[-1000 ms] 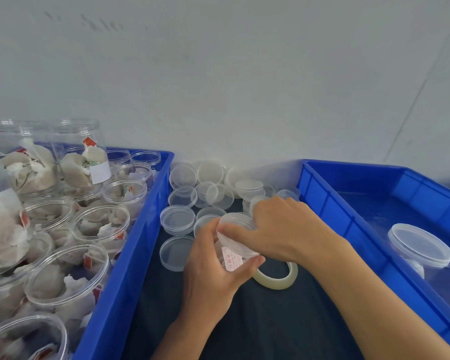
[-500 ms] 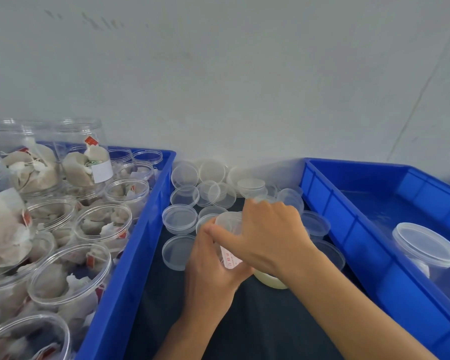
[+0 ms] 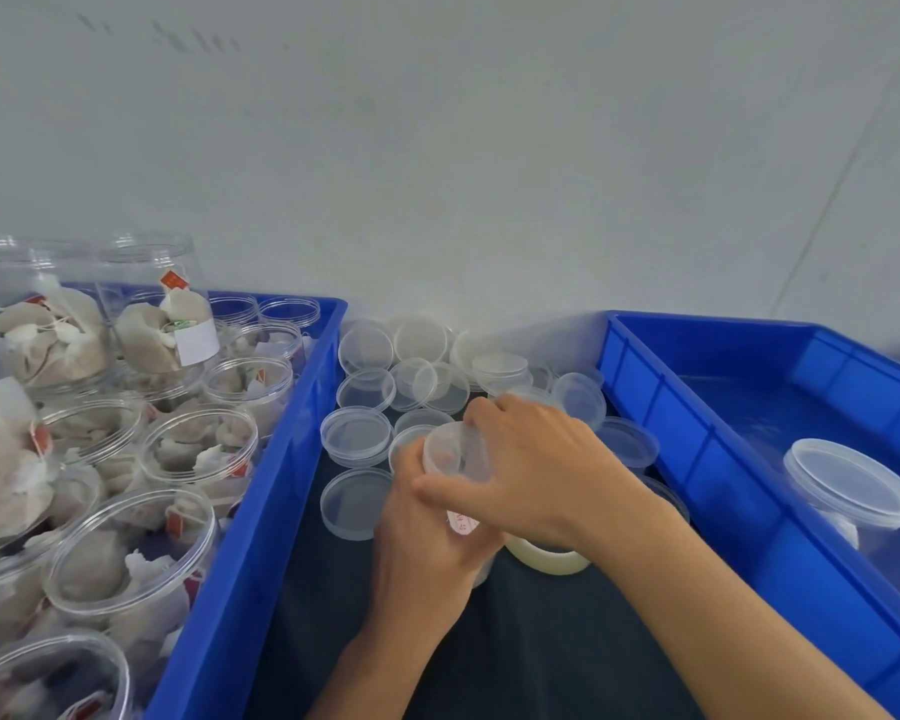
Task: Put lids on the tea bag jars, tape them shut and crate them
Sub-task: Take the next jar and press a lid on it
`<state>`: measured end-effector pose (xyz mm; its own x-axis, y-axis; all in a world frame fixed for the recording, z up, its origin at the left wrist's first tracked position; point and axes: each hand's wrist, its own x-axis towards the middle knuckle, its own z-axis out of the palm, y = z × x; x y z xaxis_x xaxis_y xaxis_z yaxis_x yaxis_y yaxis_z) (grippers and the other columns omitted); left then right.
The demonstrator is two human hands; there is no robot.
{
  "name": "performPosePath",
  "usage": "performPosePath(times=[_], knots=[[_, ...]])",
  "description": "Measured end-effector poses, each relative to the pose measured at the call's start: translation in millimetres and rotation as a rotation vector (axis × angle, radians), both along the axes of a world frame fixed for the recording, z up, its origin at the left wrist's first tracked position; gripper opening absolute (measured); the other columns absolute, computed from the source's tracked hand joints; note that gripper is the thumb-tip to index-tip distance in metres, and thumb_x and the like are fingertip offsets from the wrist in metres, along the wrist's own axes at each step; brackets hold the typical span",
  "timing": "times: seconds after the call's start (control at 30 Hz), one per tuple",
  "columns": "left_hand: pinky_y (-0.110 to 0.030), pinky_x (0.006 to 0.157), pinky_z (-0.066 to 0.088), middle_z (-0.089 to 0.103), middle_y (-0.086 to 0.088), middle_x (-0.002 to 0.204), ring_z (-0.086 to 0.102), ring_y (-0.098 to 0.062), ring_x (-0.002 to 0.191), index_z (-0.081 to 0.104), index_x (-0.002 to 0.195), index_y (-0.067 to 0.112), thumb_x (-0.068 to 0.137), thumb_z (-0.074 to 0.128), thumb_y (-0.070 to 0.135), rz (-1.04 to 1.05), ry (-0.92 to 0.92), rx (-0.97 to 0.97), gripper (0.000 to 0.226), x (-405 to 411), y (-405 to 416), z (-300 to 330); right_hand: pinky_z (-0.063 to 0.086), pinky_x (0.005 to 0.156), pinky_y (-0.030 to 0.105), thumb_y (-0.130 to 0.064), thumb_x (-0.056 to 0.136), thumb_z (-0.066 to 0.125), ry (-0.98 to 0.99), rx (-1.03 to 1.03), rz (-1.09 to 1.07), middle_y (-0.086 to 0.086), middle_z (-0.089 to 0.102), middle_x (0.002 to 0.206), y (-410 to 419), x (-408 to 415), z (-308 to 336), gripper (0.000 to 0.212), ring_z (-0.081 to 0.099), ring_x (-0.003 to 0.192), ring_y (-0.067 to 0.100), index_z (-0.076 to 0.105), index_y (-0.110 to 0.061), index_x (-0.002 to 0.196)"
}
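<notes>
A clear tea bag jar (image 3: 455, 459) with a clear lid on top stands between two blue crates on the dark cloth. My left hand (image 3: 427, 532) grips its side from the near left. My right hand (image 3: 536, 470) curls over the lid and the jar's right side, hiding most of it. A roll of clear tape (image 3: 546, 558) lies on the cloth under my right wrist, partly hidden. Loose clear lids (image 3: 357, 436) are scattered behind the jar. One lidded jar (image 3: 848, 485) sits in the right crate (image 3: 697, 444).
The left blue crate (image 3: 276, 459) is packed with several open jars of tea bags (image 3: 198, 444), some stacked at its far left. A pale wall rises close behind everything. Dark cloth (image 3: 515, 657) lies between the crates in front of the hands.
My right hand has slid up and to the left over the jar's lid, uncovering lids beside the right crate and covering more of the tape roll. My left hand keeps its grip.
</notes>
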<state>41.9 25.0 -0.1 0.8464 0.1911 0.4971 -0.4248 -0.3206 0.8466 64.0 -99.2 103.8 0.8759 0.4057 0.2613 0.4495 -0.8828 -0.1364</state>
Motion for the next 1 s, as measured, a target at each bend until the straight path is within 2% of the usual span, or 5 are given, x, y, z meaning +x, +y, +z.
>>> performPosePath(times=[0.2,0.4,0.67,0.87,1.0], knots=[[-0.012,0.071,0.05,0.068,0.029,0.109,0.068,0.004,0.097,0.052,0.119,0.041,0.064,0.078,0.064,-0.048,0.057,-0.005,0.064,3.5,6.5,-5.9,0.038,0.098,0.036,-0.073,0.089,0.057,0.297,-0.052,0.138,-0.015,0.049,0.117,-13.0,6.6,15.4,0.066,0.038,0.118,0.011,0.049,-0.036,0.142],[-0.022,0.08,0.058,0.075,0.016,0.113,0.074,-0.006,0.104,0.059,0.116,0.044,0.075,0.086,0.062,-0.186,0.128,-0.091,0.053,10.2,12.1,-5.7,0.03,0.121,0.034,-0.043,0.098,0.07,0.584,0.077,0.28,-0.04,0.038,0.146,-34.8,13.3,28.7,0.068,0.024,0.144,-0.006,0.036,-0.057,0.155],[-0.018,0.089,0.055,0.076,0.009,0.119,0.071,-0.008,0.114,0.062,0.127,0.031,0.07,0.085,0.043,-0.317,0.178,-0.168,0.063,10.0,22.2,0.0,0.028,0.129,0.049,0.016,0.1,0.056,0.907,0.456,0.571,-0.009,0.036,0.169,-50.5,27.1,11.4,0.082,0.033,0.157,0.012,0.026,-0.021,0.167],[-0.018,0.096,0.052,0.074,0.012,0.129,0.068,-0.007,0.123,0.057,0.138,0.026,0.074,0.086,0.044,-0.371,0.179,-0.237,0.072,10.8,25.1,2.8,0.032,0.127,0.049,0.016,0.101,0.05,0.939,0.63,0.622,-0.005,0.034,0.171,-49.7,33.8,-2.6,0.082,0.038,0.155,0.02,0.019,-0.021,0.168],[-0.028,0.097,0.056,0.073,0.006,0.129,0.069,-0.014,0.123,0.058,0.136,0.031,0.078,0.088,0.041,-0.309,0.138,-0.23,0.066,13.1,16.7,-4.0,0.039,0.123,0.038,-0.01,0.096,0.06,0.917,0.664,0.481,-0.02,0.047,0.16,-49.8,29.1,-1.7,0.077,0.045,0.148,0.005,0.034,-0.038,0.163]])
